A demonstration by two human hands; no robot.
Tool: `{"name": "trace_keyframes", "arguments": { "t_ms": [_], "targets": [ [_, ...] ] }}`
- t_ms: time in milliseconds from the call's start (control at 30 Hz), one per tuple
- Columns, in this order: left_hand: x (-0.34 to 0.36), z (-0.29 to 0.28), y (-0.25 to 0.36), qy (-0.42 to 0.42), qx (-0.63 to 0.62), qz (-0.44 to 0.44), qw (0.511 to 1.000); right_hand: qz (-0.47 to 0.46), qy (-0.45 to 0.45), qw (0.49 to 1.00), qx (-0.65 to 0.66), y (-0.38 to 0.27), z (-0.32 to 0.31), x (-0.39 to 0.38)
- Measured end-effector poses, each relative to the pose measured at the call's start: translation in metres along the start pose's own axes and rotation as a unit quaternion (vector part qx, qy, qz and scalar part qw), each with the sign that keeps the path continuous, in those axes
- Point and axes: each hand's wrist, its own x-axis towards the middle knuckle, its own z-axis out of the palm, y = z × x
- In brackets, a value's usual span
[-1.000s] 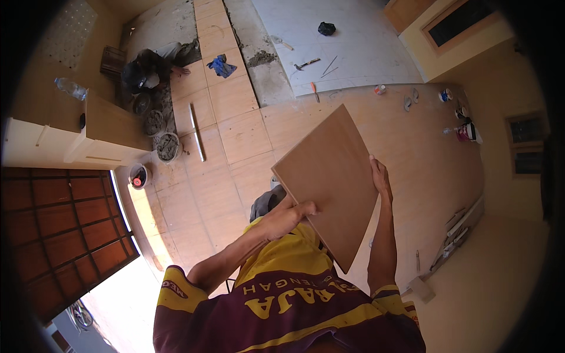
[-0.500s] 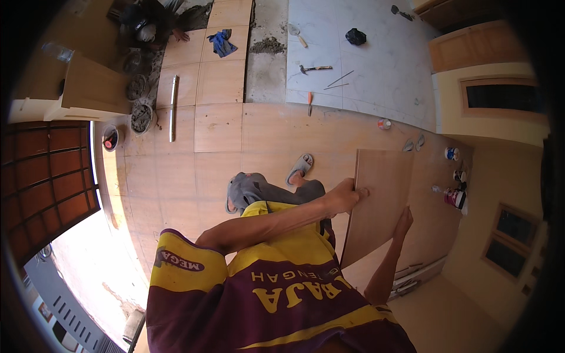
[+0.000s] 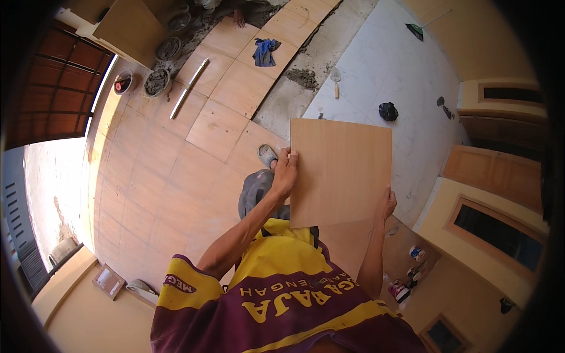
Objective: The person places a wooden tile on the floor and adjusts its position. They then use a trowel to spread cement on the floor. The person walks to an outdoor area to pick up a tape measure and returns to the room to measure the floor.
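Observation:
A square wood-toned floor tile (image 3: 341, 173) is held up in front of my waist, its broad face toward me. My left hand (image 3: 285, 173) grips its left edge, with the fingers at the edge. My right hand (image 3: 386, 203) is closed on the lower part of its right edge. Behind the tile, much of the floor and part of my legs are hidden. A grey sandal (image 3: 267, 155) on my foot shows just left of the tile.
Laid tan tiles (image 3: 147, 165) spread to the left. Ahead lie a blue cloth (image 3: 266, 52), a straight metal bar (image 3: 189, 88), a trowel (image 3: 336, 82) and a black bag (image 3: 388, 112). Mortar buckets (image 3: 157, 83) stand at far left. A co-worker's hand (image 3: 238, 19) rests near the tiles' far edge.
I have turned left, so the room has swung round in view. The tile has come up and across to the middle, now facing me squarely, still in both hands.

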Motion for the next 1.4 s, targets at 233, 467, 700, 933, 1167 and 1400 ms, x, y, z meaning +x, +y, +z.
{"name": "trace_keyframes", "arguments": {
  "t_ms": [233,467,700,933,1167,1400],
  "targets": [
    [0.062,-0.022,0.019,0.122,-0.083,0.025,0.989,-0.074,-0.124,0.989,0.027,-0.114,0.084,0.088],
    [0.098,-0.031,-0.031,0.259,-0.086,-0.039,0.961,-0.137,-0.285,0.948,-0.011,-0.148,0.189,0.193],
    [0.184,-0.017,-0.107,0.392,-0.162,-0.035,0.905,-0.198,-0.399,0.894,-0.046,-0.173,0.354,0.282],
    [0.340,-0.031,-0.265,0.480,-0.259,-0.042,0.837,-0.236,-0.515,0.821,-0.066,-0.119,0.578,0.380],
    [0.519,-0.089,-0.437,0.489,-0.224,-0.043,0.842,-0.219,-0.580,0.781,-0.082,-0.018,0.783,0.460],
    [0.608,-0.134,-0.517,0.530,-0.206,-0.028,0.822,-0.210,-0.585,0.779,-0.083,0.056,0.894,0.472]
  ]
}}
